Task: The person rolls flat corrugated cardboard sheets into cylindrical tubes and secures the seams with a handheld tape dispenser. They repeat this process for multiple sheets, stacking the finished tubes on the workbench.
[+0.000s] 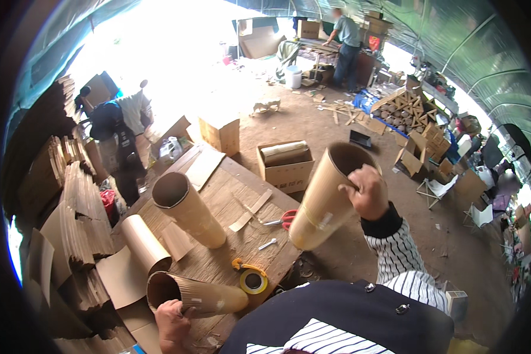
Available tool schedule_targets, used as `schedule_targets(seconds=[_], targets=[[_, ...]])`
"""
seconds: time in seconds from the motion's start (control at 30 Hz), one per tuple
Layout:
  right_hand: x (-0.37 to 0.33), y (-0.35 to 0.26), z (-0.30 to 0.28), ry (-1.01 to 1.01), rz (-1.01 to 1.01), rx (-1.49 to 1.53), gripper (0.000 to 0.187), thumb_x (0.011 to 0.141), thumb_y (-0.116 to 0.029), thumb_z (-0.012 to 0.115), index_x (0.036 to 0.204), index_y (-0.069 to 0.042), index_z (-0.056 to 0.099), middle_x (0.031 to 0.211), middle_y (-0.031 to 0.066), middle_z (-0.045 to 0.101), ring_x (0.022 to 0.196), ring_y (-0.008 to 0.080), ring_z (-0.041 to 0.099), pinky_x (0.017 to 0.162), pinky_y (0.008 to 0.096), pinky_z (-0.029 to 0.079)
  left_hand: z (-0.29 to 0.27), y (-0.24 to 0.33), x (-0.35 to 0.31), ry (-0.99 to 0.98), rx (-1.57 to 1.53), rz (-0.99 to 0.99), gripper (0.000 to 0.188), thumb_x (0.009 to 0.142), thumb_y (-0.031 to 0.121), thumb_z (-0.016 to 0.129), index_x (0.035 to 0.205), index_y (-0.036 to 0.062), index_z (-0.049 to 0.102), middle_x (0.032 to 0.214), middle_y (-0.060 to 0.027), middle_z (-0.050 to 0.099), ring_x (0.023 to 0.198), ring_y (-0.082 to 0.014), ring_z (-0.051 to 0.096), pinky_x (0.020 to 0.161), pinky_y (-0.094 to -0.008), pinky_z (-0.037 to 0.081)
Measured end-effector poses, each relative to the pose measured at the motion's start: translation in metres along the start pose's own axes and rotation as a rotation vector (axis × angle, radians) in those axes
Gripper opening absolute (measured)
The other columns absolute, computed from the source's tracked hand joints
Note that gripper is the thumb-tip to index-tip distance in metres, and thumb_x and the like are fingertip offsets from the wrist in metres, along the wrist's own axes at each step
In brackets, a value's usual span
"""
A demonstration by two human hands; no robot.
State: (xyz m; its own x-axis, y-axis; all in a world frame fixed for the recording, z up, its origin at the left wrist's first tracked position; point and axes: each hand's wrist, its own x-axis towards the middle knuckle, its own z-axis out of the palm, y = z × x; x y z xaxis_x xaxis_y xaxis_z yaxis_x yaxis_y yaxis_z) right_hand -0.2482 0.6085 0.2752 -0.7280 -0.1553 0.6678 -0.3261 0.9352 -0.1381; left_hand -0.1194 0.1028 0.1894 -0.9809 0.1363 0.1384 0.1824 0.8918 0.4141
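Note:
My right hand (367, 192) grips the upper rim of a wide cardboard tube (317, 209), which leans with its lower end at the table's right edge. With curled fingers my left hand (173, 323) holds the open end of another cardboard tube (215, 295), lying tilted at the table's near side. A third tube (193, 213) stands between them, farther back. Left of it a curved cardboard sheet (143, 241) lies on the wooden table (236, 200). Red-handled scissors (288, 219), a small white tool (268, 243) and a yellow tape dispenser (253, 281) lie near the tubes.
Stacked flat cardboard (79, 218) crowds the left side. Beyond the table an open carton (286, 172) holds a rolled piece. A parked scooter (121, 133) is at the left. A person (347, 44) stands at a far bench; piled cartons and stools (438, 187) line the right.

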Motion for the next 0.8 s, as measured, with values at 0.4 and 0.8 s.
schedule_targets(seconds=[0.4, 0.8], targets=[[-0.224, 0.188, -0.016, -0.1, 0.455, -0.407, 0.023, 0.066, -0.016, 0.075, 0.062, -0.008, 0.054, 0.069, 0.0113, 0.061, 0.073, 0.0314, 0.06, 0.079, 0.0428, 0.042, -0.025, 0.112, 0.087, -0.008, 0.277, 0.304, 0.022, 0.056, 0.018, 0.077, 0.056, 0.008, 0.057, 0.061, -0.0074, 0.058, 0.064, -0.0283, 0.06, 0.059, -0.0387, 0.048], [-0.238, 0.345, -0.031, -0.212, 0.562, -0.302, 0.027, 0.066, -0.018, 0.079, 0.066, -0.009, 0.054, 0.07, 0.009, 0.058, 0.078, 0.0302, 0.058, 0.091, 0.0465, 0.042, 0.003, 0.273, 0.22, 0.154, 0.104, 0.202, 0.02, 0.06, 0.001, 0.073, 0.077, -0.0023, 0.064, 0.073, -0.0177, 0.06, 0.074, -0.0363, 0.06, 0.065, -0.0407, 0.047]])
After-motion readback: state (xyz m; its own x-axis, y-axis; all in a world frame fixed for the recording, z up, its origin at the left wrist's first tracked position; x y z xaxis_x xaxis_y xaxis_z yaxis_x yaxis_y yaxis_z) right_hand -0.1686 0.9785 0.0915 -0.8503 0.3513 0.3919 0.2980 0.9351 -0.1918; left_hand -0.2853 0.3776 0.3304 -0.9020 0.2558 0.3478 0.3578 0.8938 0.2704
